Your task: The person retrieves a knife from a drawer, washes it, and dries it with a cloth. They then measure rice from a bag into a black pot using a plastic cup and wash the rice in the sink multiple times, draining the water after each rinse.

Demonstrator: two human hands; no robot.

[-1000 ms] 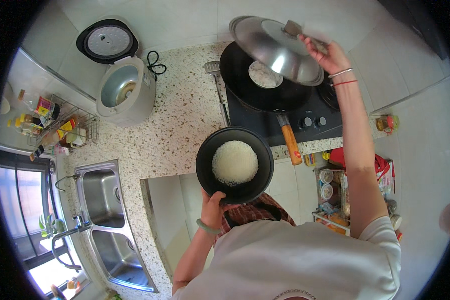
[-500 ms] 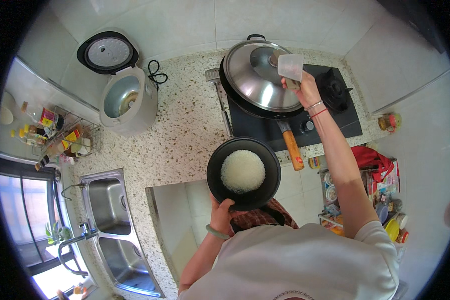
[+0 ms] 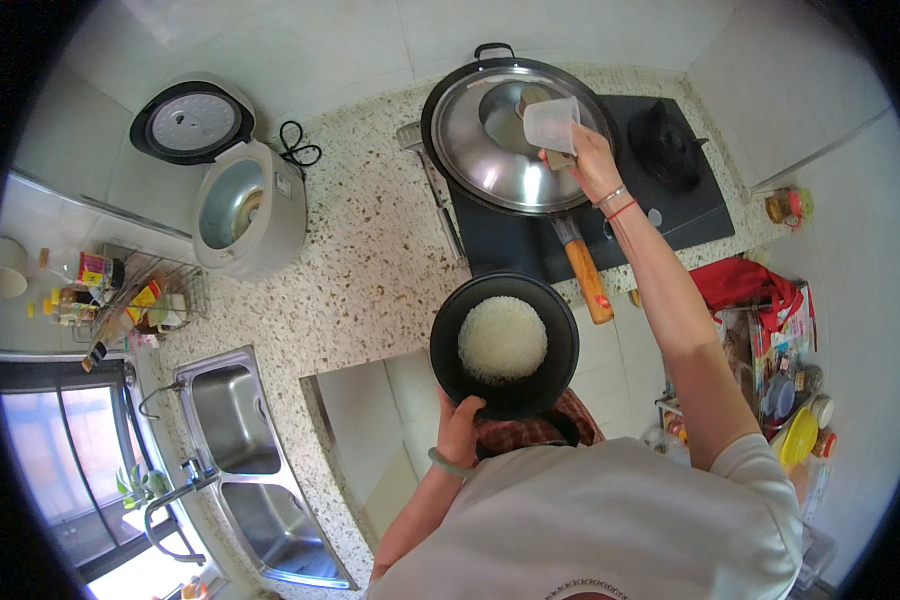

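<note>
My left hand [image 3: 460,428] grips the near rim of a dark round inner pot [image 3: 448,375], its thumb over the edge. White uncooked rice [image 3: 503,338] lies heaped in the pot, which is held just off the counter's front edge. In my right hand [image 3: 592,160] is a small translucent plastic cup [image 3: 551,124], above the domed steel lid [image 3: 465,150] of a wok [image 3: 427,122]. A brownish piece shows by the right fingers; I cannot tell whether it belongs to the lid's handle. At the back left stands a white rice cooker [image 3: 280,215], lid raised.
The wok sits on a black gas stove [image 3: 685,225], its wooden handle [image 3: 587,275] jutting toward me. A slotted spatula [image 3: 440,205] lies left of it. Black scissors [image 3: 298,145] lie behind the cooker. A double sink [image 3: 265,470] and bottle rack [image 3: 185,290] are at left, a loaded shelf [image 3: 770,370] at right.
The view has shifted slightly. The pot of rice has moved a little to the right in view, and my right hand with the cup slightly left. Both grips stay the same.
</note>
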